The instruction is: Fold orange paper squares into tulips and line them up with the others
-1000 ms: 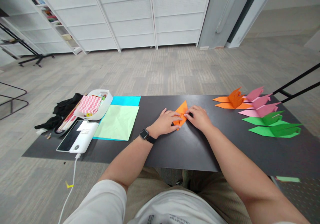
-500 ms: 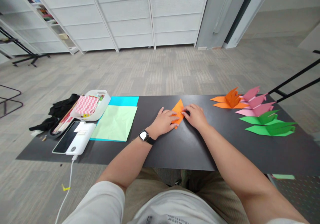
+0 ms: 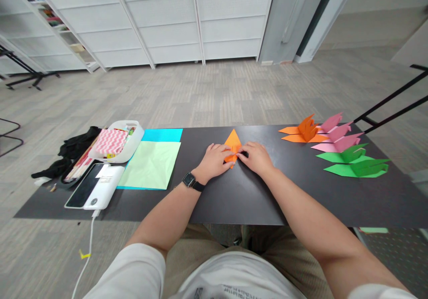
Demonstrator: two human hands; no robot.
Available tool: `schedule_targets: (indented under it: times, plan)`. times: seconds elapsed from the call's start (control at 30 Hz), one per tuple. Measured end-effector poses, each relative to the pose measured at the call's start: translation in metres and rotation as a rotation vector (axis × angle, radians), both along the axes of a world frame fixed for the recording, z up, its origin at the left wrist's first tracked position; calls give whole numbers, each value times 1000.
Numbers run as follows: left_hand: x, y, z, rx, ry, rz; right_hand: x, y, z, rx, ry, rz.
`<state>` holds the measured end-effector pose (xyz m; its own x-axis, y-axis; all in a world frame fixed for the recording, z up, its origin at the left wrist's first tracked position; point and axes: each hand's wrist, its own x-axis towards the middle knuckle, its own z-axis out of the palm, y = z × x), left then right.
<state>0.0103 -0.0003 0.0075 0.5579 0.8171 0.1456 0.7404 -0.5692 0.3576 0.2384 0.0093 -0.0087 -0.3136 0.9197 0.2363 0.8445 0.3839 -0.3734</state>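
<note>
A folded piece of orange origami paper [image 3: 233, 139] lies on the dark table in front of me, its pointed end facing away. My left hand [image 3: 216, 160] is on its left side, fingers curled in and holding the paper near its lower half. From the right, my right hand [image 3: 257, 157] pinches the paper's edge between thumb and fingertips. Both hands cover parts of the lower folds. At the right stand finished folded paper birds: an orange one [image 3: 306, 130], pink ones [image 3: 343, 139] and green ones [image 3: 359, 169].
Light green sheets [image 3: 152, 164] lie over blue paper [image 3: 163, 135] left of my hands. Farther left are a white basket [image 3: 135, 141], a white power bank [image 3: 104, 187] with a cable, a phone [image 3: 83, 186] and black cloth [image 3: 78, 142]. The dark table [image 3: 244, 201] has its near edge at my lap.
The orange paper has turned a little, so more of its pointed far half shows. My right fingers have shifted toward its lower right edge. The whole view has moved slightly.
</note>
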Motion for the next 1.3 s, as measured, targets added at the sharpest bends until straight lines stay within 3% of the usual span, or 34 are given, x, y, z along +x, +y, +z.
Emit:
schedule_targets:
  times: [0.33,0.6,0.73,0.83,0.97,1.3]
  plan:
    - [-2,7,-9,-10,-15,10,-6,-11,6,11,-158,10]
    - [-2,4,-4,-30,-11,12,-8,-21,14,-13,-207,39]
    - [-3,5,-4,-31,-24,0,5,-11,9,-58,-48,89]
    - [-4,4,-3,-22,-20,-29,17,-1,3,-50,63,46]
    - [-4,2,-1,-11,-14,-41,19,3,-3,-2,5,-42]
    - [-1,1,-1,-25,-14,-33,9,2,-15,12,-8,-77]
